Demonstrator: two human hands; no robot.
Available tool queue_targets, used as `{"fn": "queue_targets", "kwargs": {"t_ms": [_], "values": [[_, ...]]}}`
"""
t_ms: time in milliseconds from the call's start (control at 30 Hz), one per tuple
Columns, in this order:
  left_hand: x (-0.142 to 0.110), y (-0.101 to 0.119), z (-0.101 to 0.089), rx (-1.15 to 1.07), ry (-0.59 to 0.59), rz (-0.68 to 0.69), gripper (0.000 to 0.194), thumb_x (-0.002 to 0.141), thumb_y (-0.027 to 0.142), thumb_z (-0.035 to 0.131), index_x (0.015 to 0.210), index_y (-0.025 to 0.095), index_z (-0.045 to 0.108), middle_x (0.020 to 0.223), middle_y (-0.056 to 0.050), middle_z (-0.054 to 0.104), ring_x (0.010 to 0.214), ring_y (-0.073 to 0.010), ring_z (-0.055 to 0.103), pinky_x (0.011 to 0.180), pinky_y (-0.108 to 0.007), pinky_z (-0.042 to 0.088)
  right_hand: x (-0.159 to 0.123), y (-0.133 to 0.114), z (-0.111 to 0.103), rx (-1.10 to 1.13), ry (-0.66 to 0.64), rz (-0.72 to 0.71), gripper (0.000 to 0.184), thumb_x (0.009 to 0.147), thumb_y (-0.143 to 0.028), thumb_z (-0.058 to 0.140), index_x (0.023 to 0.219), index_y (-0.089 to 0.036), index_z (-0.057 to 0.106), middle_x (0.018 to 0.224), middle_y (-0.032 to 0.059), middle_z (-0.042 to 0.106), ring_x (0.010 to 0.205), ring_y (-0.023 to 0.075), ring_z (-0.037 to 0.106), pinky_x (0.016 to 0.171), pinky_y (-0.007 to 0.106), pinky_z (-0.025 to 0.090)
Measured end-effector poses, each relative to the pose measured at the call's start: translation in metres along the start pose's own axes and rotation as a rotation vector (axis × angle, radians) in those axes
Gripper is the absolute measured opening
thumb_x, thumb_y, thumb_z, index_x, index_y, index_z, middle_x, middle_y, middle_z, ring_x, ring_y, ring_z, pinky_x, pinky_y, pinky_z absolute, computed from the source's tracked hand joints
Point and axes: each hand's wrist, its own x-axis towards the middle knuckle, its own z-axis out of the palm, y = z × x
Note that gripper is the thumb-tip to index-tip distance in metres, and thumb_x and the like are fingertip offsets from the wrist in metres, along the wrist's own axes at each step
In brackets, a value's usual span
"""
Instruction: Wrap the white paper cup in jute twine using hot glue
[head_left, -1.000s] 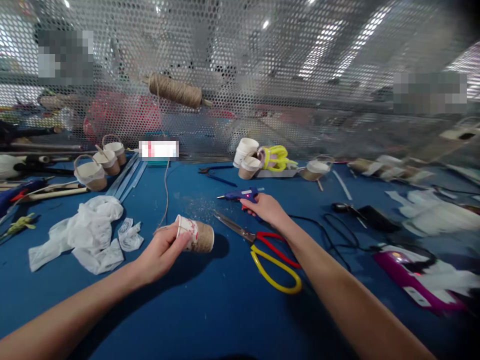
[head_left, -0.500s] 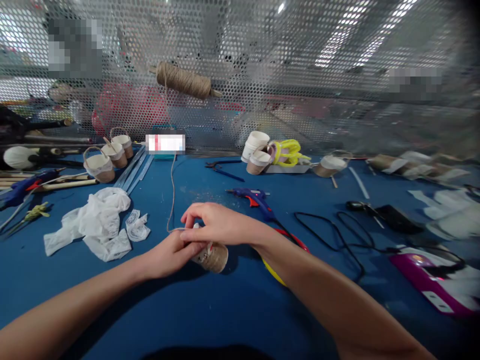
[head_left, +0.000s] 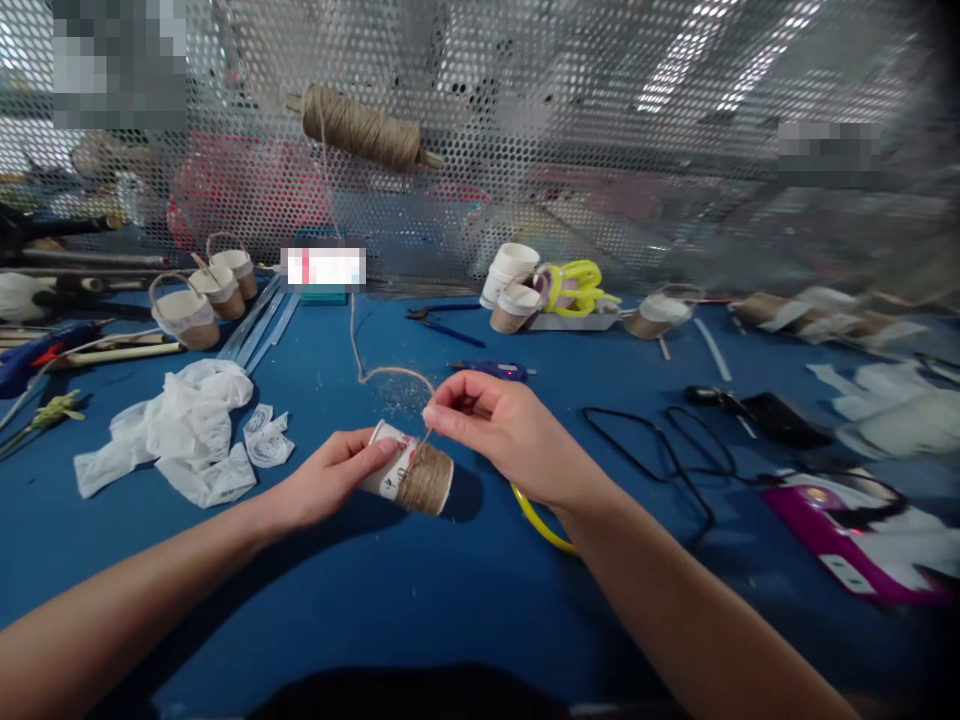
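Note:
My left hand point(head_left: 346, 470) is closed around a paper cup point(head_left: 391, 478) that lies tilted on its side above the blue table. Brown twine is wound around the cup's lower half. Between the thumb and finger of my right hand point(head_left: 491, 425) is the twine point(head_left: 397, 371), pinched just above the wound part. From there it loops back and up to the twine spool point(head_left: 361, 128) on the mesh panel. Behind my right hand lies a blue glue gun point(head_left: 491, 371), partly hidden. My right forearm covers most of the scissors, leaving a yellow handle point(head_left: 541, 525) showing.
White lace point(head_left: 180, 420) lies in a heap at left, near small twine-wrapped buckets point(head_left: 187, 318). Pliers point(head_left: 442, 322) and stacked cups point(head_left: 513, 270) stand toward the back. At right are a black cable point(head_left: 667, 465) and a purple power strip point(head_left: 840, 560).
My right hand let go of the glue gun, which was set down on the table, crossed to my left hand, then drew the twine rightward over the cup. The cup stays in my left hand.

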Motion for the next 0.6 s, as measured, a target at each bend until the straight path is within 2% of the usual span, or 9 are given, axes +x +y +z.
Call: {"fn": "queue_targets", "kwargs": {"t_ms": [333,600], "values": [[-0.005,0.000,0.001,0.085,-0.057,0.033,0.033,0.078,0.043,0.050,0.083,0.013,0.061,0.070,-0.001,0.055,0.062,-0.0101,0.043,0.060,-0.022,0.033,0.000,0.015,0.002,-0.050,0.072,0.029,0.019,0.074,-0.034,0.057,0.070,-0.016,0.051,0.066,0.0003,0.056,0.061,0.0114,0.051,0.059,0.026,0.041],[-0.004,-0.001,0.002,0.097,-0.054,0.028,0.033,0.079,0.042,0.048,0.083,0.012,0.060,0.070,-0.001,0.055,0.062,-0.0106,0.044,0.062,-0.023,0.034,-0.004,0.014,0.004,-0.054,0.089,0.007,0.019,0.074,-0.035,0.056,0.069,-0.017,0.051,0.066,-0.0007,0.055,0.061,0.0110,0.049,0.060,0.026,0.041]]}}
